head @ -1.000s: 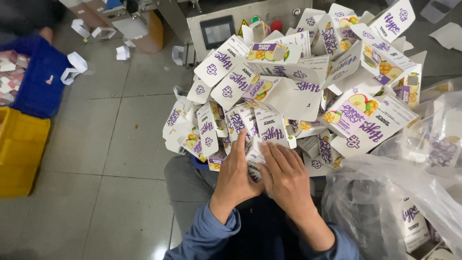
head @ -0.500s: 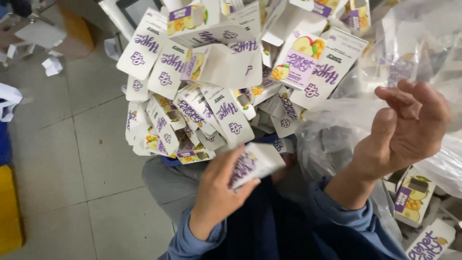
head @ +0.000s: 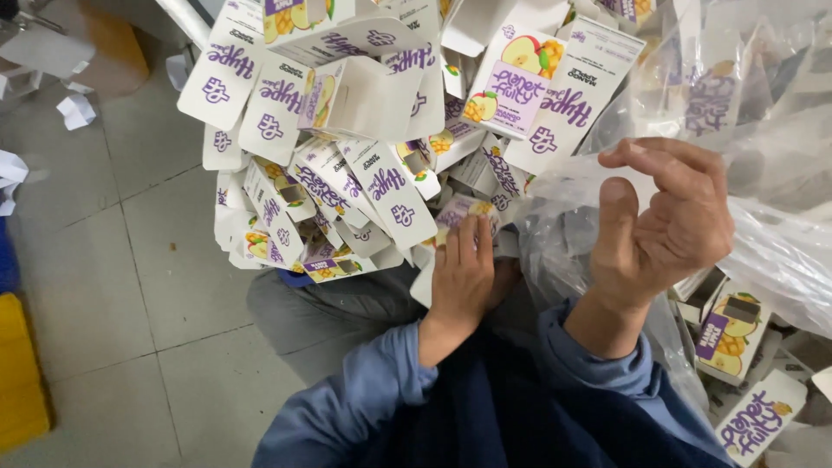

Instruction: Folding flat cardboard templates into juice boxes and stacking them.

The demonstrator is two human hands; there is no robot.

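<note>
Overhead, the head view looks down on a heap of flat, unfolded white cartons (head: 373,165) printed in purple with fruit pictures, filling the far middle of the scene and spilling toward the person's lap. The left hand (head: 464,277) lies palm down at the near edge of the heap, its fingers (head: 472,238) pressed over 1 small folded carton (head: 459,212) that touches its neighbours on every side; its grip is closed on that carton. The right hand (head: 663,225) is raised on the right, palm turned toward the camera, fingers curled loosely around nothing, so its grip is released. Just behind and around it billows a clear plastic bag (head: 763,173), crumpled, with more cartons dimly visible through it; the bag blocks the view of the heap's right side. Lower right, near the bag's bottom, lie 2 more cartons, 1 assembled box (head: 732,334) and 1 flat piece (head: 754,420). Blue sleeves (head: 364,399) and a dark garment fill the near middle. Left lies a grey tiled floor (head: 104,260) with paper scraps (head: 74,111) far left and a yellow crate (head: 22,381) at the near left edge.
</note>
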